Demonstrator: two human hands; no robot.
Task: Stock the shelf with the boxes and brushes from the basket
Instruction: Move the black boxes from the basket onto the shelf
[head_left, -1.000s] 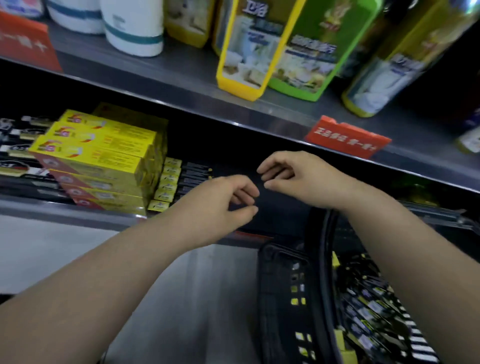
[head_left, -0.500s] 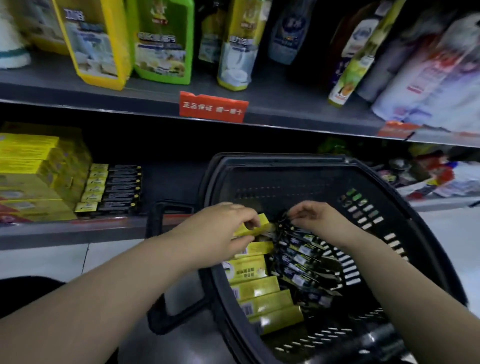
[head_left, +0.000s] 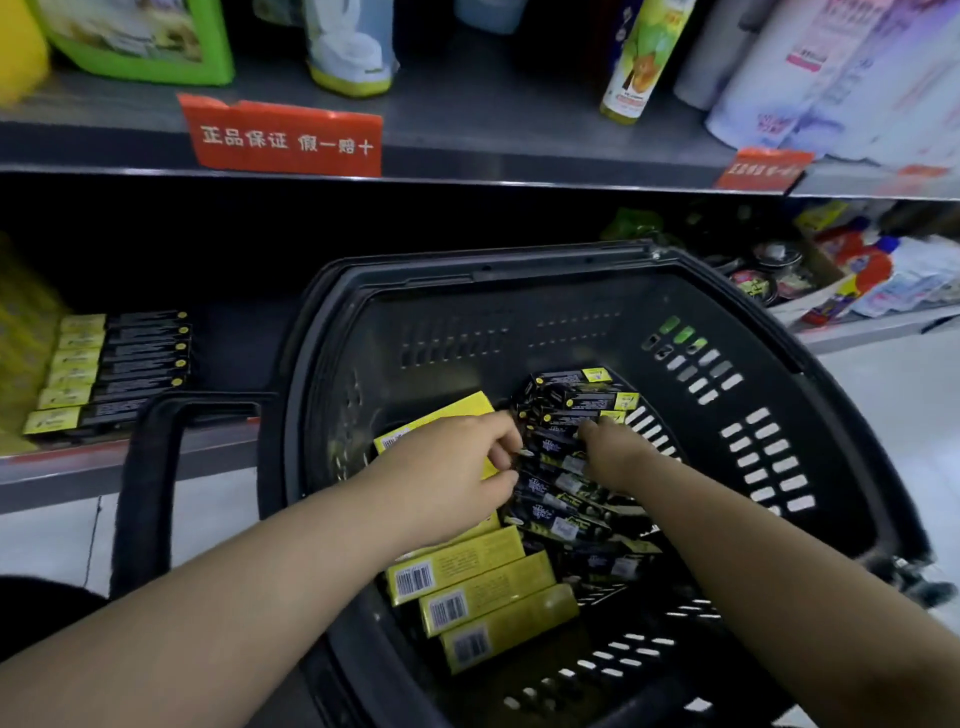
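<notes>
A black basket stands in front of the lower shelf. Several yellow boxes lie in its left half, and a heap of black brush packs fills the middle. My left hand reaches in over the yellow boxes and pinches the end of a black brush pack with curled fingers. Across from it, my right hand curls its fingertips round the other end of the same pile. On the shelf lies a row of black brush packs, with blurred yellow boxes to their left.
The basket's handle juts out to the left below the shelf edge. The upper shelf carries bottles and red price tags. More goods lie on the lower shelf to the right. Pale floor shows at right.
My view has swung from the shelf to the basket. Both hands have left the shelf and gone down into the basket, closing on the black brush packs.
</notes>
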